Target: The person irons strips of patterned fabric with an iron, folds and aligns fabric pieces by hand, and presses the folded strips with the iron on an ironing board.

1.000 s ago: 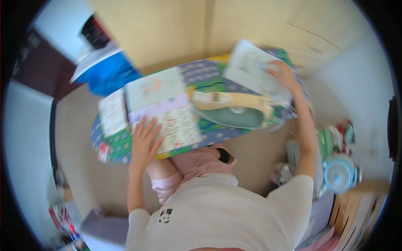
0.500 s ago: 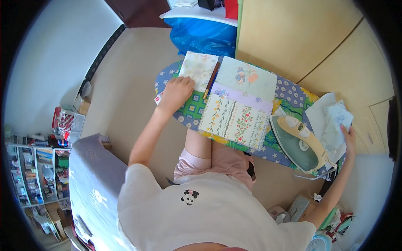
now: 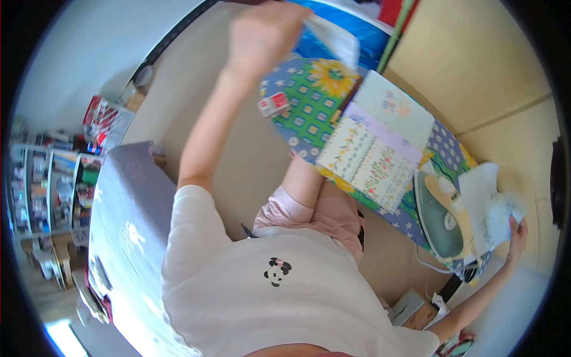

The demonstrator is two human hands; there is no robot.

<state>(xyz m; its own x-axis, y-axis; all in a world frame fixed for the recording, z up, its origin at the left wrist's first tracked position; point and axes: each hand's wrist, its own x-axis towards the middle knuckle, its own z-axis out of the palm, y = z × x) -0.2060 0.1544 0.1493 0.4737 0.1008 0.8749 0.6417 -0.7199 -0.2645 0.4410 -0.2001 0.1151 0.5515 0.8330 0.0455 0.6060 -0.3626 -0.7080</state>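
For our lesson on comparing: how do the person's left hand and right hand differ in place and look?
The left hand is at the picture's top; the right hand is lower, near the iron. The left hand is blurred; the right hand is sharper. Both hold thin pieces: a white sheet and a bluish sheet.

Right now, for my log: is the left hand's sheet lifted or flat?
Lifted: the white sheet slants down from the left hand.

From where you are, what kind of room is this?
Probably a room in someone's home: there's a flowery ironing board, an iron on it, and pale doors like a cupboard's beside it.
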